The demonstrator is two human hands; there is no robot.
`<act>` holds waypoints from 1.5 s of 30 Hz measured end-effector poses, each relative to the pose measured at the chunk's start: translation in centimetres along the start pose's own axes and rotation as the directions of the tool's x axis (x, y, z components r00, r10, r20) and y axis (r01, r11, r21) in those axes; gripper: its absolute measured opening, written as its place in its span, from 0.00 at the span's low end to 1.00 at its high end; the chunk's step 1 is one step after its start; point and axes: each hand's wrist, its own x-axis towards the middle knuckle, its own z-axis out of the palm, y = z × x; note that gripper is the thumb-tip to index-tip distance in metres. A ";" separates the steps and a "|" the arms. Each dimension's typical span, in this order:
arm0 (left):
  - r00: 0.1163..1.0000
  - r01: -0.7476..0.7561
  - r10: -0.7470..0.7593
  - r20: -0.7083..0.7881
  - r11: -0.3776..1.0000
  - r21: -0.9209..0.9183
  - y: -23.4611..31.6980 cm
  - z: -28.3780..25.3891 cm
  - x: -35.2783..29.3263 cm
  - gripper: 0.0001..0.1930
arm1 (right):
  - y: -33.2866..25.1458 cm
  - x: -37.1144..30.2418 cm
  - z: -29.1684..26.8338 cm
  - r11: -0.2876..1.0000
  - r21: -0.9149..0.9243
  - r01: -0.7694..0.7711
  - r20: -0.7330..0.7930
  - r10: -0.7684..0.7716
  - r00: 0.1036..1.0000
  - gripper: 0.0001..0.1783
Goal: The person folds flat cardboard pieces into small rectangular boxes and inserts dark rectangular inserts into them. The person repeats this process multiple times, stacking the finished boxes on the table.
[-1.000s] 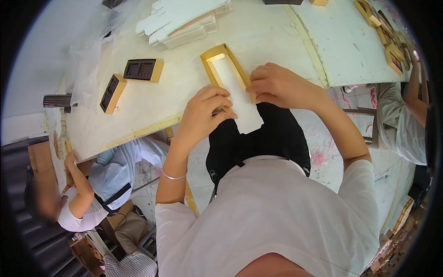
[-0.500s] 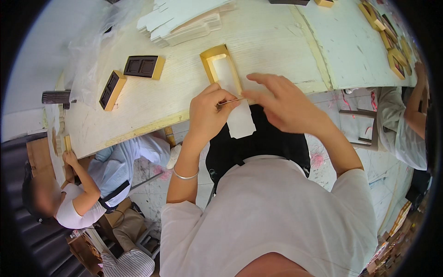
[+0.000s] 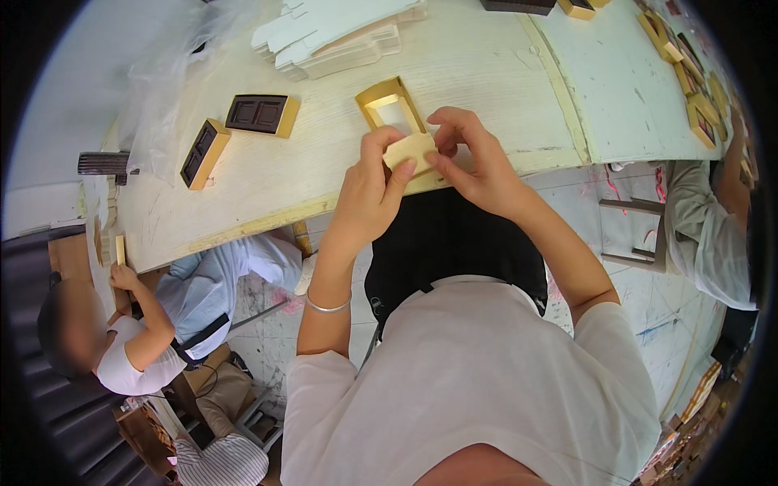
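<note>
A gold cardboard box point(image 3: 415, 111) with an open middle lies at the table's near edge, its long sides pointing away from me. Its near end flap point(image 3: 411, 151), pale gold, now stands folded up toward the box. My left hand point(image 3: 362, 191) is closed on the flap's left part, thumb in front and fingers behind. My right hand point(image 3: 484, 172) pinches the flap's right edge and the box corner between thumb and fingers. Part of the box's near end is hidden behind the flap and hands.
Two gold boxes with dark brown trays, one nearer point(image 3: 204, 154) and one farther point(image 3: 263, 114), lie to the left. A stack of white flat card point(image 3: 340, 36) sits at the back. Several more gold boxes point(image 3: 689, 77) are far right. A co-worker point(image 3: 134, 348) works at left.
The flap that hung down over my lap has been folded up. My right hand, spread and apart before, has moved in and closed on the flap's right side.
</note>
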 end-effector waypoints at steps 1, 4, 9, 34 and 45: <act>0.997 -0.054 0.053 -0.056 0.998 -0.017 -0.1 0.3 0.1 0.16 | -0.2 0.2 0.1 0.995 -0.092 0.049 0.016 -0.047 0.999 0.16; 0.994 -0.016 0.004 -0.108 0.994 -0.106 0.2 0.5 0.2 0.14 | -0.3 -0.2 0.4 0.868 -0.407 0.284 0.063 -0.283 0.957 0.15; 0.987 -0.042 0.075 -0.145 0.975 0.216 1.0 1.6 -1.4 0.07 | -0.2 -0.4 0.2 0.571 -0.703 0.424 0.289 -0.315 0.904 0.11; 0.998 -0.018 -0.014 0.065 0.890 0.456 -1.7 -3.2 6.2 0.15 | -6.6 9.7 -16.6 0.395 -0.834 0.384 0.055 -0.634 0.771 0.19; 0.995 0.097 -0.100 -0.003 0.958 0.270 -2.5 -3.5 6.0 0.18 | -11.5 22.9 -27.1 0.415 -0.910 0.024 -0.101 -0.278 0.955 0.07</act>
